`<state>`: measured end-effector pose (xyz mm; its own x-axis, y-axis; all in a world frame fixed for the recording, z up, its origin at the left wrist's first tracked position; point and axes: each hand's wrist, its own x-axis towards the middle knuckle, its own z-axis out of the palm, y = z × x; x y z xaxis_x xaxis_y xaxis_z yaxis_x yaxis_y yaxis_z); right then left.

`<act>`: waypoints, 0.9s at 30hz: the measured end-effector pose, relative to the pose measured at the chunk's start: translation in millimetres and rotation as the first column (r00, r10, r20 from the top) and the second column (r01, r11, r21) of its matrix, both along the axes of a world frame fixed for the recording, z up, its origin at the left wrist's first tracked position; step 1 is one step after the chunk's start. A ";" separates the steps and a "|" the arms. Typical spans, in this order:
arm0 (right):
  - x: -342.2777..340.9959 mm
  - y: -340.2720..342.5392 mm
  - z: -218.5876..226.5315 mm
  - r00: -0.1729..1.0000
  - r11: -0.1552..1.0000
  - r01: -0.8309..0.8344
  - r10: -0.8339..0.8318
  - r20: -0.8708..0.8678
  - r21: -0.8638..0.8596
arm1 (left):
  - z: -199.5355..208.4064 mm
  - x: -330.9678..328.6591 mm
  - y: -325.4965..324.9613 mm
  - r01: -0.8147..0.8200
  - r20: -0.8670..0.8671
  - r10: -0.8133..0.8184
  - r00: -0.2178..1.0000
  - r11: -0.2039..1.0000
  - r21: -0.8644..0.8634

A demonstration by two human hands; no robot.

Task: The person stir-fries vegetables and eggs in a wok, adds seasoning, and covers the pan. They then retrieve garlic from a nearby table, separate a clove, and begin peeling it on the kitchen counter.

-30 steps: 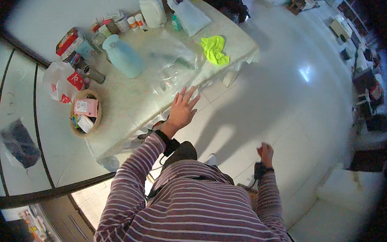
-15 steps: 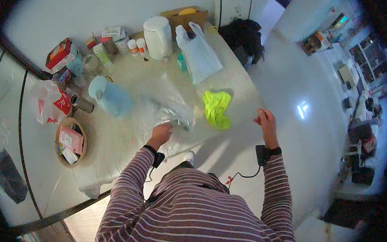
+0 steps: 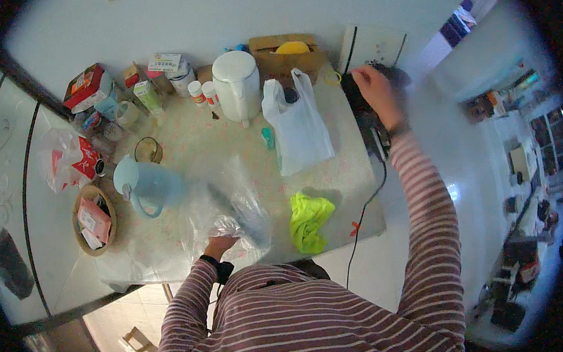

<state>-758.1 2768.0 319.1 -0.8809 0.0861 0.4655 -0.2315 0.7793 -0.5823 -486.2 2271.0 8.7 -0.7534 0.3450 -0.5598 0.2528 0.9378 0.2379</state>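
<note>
My left hand [image 3: 222, 244] is closed on the near end of a clear plastic bag [image 3: 212, 180] at the table's front edge. Something dark and long shows through the film; its kind is unclear. My right hand [image 3: 375, 94] is stretched out past the table's far right corner, above a dark bundle [image 3: 365, 120]. Its fingers bend downward, and their tips are blurred. On the table between my arms lies a crumpled neon yellow cloth [image 3: 309, 223]. Left of the clear bag is a light blue jug [image 3: 148, 184] with a handle.
A white plastic bag [image 3: 301, 134] stands at the right, beside a white kettle [image 3: 235, 86] and a cardboard box [image 3: 287, 57]. Boxes, bottles and a glass cup [image 3: 148, 149] fill the back left. A wicker basket [image 3: 113, 229] sits at the left edge. A cable [image 3: 360, 238] hangs from my right wrist.
My right hand has swung far forward from beside the table to beyond its far right corner. The left hand keeps hold of the clear bag. The view has shifted.
</note>
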 end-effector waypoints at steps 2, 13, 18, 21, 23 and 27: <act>-68.1 -6.8 0.9 0.997 0.992 -0.070 0.074 -0.027 0.102 | -4.5 11.1 1.7 -0.048 -0.076 0.048 0.996 0.999 0.013; -260.5 -56.9 -104.8 0.934 0.925 -0.290 0.217 0.283 0.246 | -15.4 25.8 -0.1 -0.148 -0.058 0.144 0.988 0.986 -0.072; -289.8 -64.9 -122.9 0.848 0.879 -0.403 0.252 0.467 0.257 | 2.5 22.7 8.1 -0.233 -0.109 0.243 0.964 0.968 0.098; -279.9 -66.4 -100.7 0.891 0.913 -0.387 0.333 0.309 0.132 | 12.5 13.3 11.1 -0.045 -0.021 0.043 0.999 0.995 -0.088; -264.8 -49.8 -68.4 0.884 0.908 -0.413 0.417 0.211 -0.067 | 14.0 8.6 14.3 -0.196 0.112 0.207 0.972 0.975 -0.102; -197.0 0.6 -27.4 0.871 0.814 -0.367 0.471 0.141 -0.449 | 4.4 10.0 15.4 -0.028 -0.102 0.014 0.995 0.990 -0.139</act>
<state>-955.1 2768.6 291.7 -0.9506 -0.1863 0.2482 -0.2983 0.3281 -0.8963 -476.2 2286.4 13.2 -0.8143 0.2524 -0.5228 0.2490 0.9653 0.0784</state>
